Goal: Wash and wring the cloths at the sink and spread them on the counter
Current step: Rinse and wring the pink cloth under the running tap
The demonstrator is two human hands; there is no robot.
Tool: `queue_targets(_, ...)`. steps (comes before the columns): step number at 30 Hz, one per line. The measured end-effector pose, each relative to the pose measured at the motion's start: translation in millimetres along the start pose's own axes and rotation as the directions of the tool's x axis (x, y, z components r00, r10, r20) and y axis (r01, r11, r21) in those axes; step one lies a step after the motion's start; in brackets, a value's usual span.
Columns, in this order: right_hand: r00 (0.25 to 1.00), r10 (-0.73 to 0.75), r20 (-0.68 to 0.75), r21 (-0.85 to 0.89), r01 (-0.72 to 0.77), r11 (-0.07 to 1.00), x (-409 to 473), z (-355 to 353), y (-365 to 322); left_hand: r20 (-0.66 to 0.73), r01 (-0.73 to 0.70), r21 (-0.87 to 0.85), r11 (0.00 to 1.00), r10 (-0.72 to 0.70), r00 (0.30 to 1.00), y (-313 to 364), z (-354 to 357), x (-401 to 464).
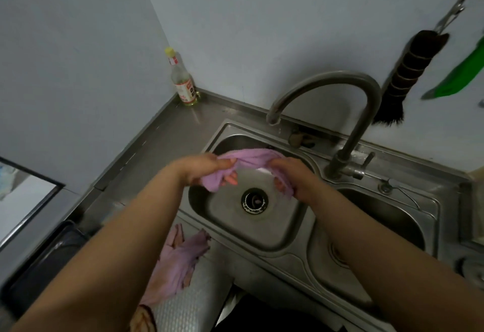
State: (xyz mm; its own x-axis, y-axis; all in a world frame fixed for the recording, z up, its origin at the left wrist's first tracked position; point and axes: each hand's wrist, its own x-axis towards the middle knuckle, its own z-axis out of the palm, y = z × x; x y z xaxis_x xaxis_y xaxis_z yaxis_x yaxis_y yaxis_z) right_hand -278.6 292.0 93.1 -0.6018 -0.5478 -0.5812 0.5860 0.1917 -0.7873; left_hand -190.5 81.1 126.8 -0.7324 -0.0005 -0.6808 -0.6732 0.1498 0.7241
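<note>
A purple cloth (248, 157) is stretched between both my hands above the left basin of the steel sink (262, 227). My left hand (203, 168) grips its left end, and my right hand (292, 174) grips its right end. The ends bunch and hang below my fingers. The curved tap (327, 80) arches over the basin; I see no clear stream from its spout. A second purple cloth (178, 261) hangs over the counter's front edge, below my left forearm.
A bottle with a yellow cap (182, 80) stands in the counter's back left corner. A dark brush (400, 77) and a green item (461, 75) hang on the wall at right. The right basin (387, 216) lies under my right forearm. The drain (254, 200) is open.
</note>
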Motion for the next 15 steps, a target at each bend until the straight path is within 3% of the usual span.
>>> queue_targets(1, 0.999, 0.022, 0.024, 0.034, -0.022, 0.999, -1, 4, -6, 0.035, 0.02, -0.19, 0.982, -0.014, 0.999, -15, 12, 6)
queue_targets(3, 0.997, -0.002, 0.083, 0.012, 0.001, 1.0, -4, 17, -15, 0.105, 0.038, -0.524, 0.851, 0.02, 0.994, -32, 42, 14)
queue_targets(6, 0.981, -0.117, 0.154, -0.418, 0.172, 0.892, -15, 42, -18, 0.072, 0.036, -0.772, 0.635, 0.03, 0.997, -23, 79, 20)
queue_targets(8, 0.982, -0.097, 0.165, -0.559, 0.174, 0.811, -23, 52, -20, 0.01, 0.026, -0.852, 0.523, -0.033, 0.999, -15, 89, 22)
queue_targets(10, 0.981, -0.006, 0.194, -0.592, 0.122, 0.796, -31, 48, -25, -0.007, 0.013, -0.824, 0.566, -0.033, 0.999, -16, 85, 20)
queue_targets(12, 0.987, -0.049, 0.155, -0.509, 0.122, 0.852, -30, 38, -27, 0.121, 0.063, -0.77, 0.635, 0.048, 0.991, -20, 74, 12)
queue_targets(13, 0.981, -0.171, 0.094, -0.482, 0.195, 0.854, -29, 32, -24, 0.19, 0.089, -0.727, 0.681, 0.075, 0.979, -24, 67, 12)
queue_targets(14, 0.926, -0.377, 0.03, -0.532, 0.334, 0.778, -29, 24, -19, 0.247, 0.105, -0.664, 0.74, 0.085, 0.965, -26, 60, 12)
queue_targets(15, 0.797, -0.602, 0.054, -0.673, 0.474, 0.568, -27, 15, -12, 0.277, 0.127, -0.586, 0.8, 0.051, 0.96, -27, 54, 14)
